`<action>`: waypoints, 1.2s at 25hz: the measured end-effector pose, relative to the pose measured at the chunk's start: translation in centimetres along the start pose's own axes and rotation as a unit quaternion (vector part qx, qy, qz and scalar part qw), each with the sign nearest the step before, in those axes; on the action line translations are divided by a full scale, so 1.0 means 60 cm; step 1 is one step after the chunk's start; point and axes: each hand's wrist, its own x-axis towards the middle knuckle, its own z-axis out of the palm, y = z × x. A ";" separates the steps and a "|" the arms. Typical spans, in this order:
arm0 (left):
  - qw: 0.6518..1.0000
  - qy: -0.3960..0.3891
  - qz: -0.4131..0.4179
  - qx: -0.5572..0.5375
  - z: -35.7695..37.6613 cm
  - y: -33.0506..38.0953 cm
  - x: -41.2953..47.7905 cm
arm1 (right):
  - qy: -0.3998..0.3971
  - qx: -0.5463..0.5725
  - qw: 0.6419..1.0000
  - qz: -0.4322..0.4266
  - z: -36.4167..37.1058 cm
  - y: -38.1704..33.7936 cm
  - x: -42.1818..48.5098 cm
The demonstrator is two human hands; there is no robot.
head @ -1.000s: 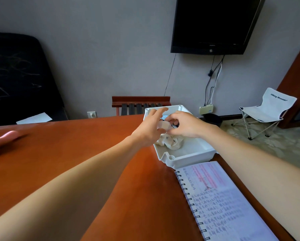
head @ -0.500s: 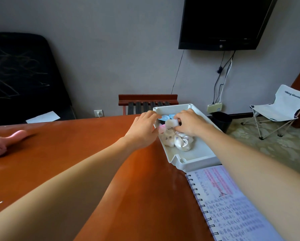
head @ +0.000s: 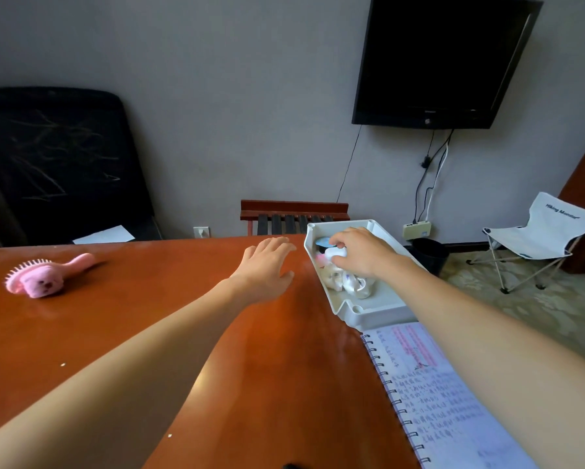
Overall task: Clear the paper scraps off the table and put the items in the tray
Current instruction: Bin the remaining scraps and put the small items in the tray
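A white plastic tray (head: pixel 375 311) sits at the table's right edge and holds several small items, among them a blue round thing and pale shiny wrappers (head: pixel 355 285). My right hand (head: pixel 362 252) reaches into the tray and pinches a small white object (head: pixel 337 253) over the other items. My left hand (head: pixel 267 265) hovers flat over the bare brown table (head: pixel 149 316) just left of the tray, fingers spread, holding nothing. A pink plush-backed hairbrush (head: pixel 44 275) lies on the table at far left. Tiny white paper scraps (head: pixel 63 364) dot the near table.
An open spiral notebook (head: pixel 436 401) with handwriting lies just in front of the tray at the table's right edge. Behind the table stand a black office chair (head: pixel 57 164), a wooden rack (head: pixel 294 214) and a folding camp chair (head: pixel 541 238). A TV hangs on the wall.
My left hand has pulled away from the tray to the left and opened over the table. My right hand stays in the tray holding the white object. The view has swung left, showing the hairbrush.
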 end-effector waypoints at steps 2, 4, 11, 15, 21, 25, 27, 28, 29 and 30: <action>1.000 -0.001 -0.010 0.006 -0.023 -0.007 -0.029 | 0.004 0.006 1.000 -0.015 -0.013 -0.032 -0.023; 1.000 0.002 -0.021 0.016 -0.047 -0.014 -0.062 | 0.011 0.013 0.999 -0.039 -0.022 -0.066 -0.044; 0.997 0.016 -0.061 0.043 -0.116 -0.068 -0.183 | 0.022 0.023 0.994 -0.107 -0.029 -0.202 -0.092; 0.993 0.028 -0.097 0.054 -0.151 -0.123 -0.255 | 0.028 0.039 0.989 -0.142 -0.015 -0.288 -0.095; 0.984 0.041 -0.157 0.079 -0.195 -0.234 -0.365 | 0.018 0.048 0.977 -0.208 0.028 -0.428 -0.086; 0.979 0.041 -0.185 0.081 -0.210 -0.289 -0.417 | 0.008 0.048 0.971 -0.236 0.059 -0.499 -0.075; 0.976 0.038 -0.199 0.081 -0.213 -0.314 -0.439 | 0.002 0.052 0.968 -0.246 0.074 -0.532 -0.070; 0.974 0.038 -0.207 0.081 -0.214 -0.328 -0.449 | 0.000 0.054 0.967 -0.249 0.083 -0.548 -0.066; 0.973 0.037 -0.214 0.081 -0.215 -0.341 -0.459 | -0.002 0.055 0.966 -0.252 0.092 -0.562 -0.062; 0.972 0.037 -0.219 0.080 -0.215 -0.352 -0.467 | -0.005 0.056 0.965 -0.255 0.100 -0.574 -0.058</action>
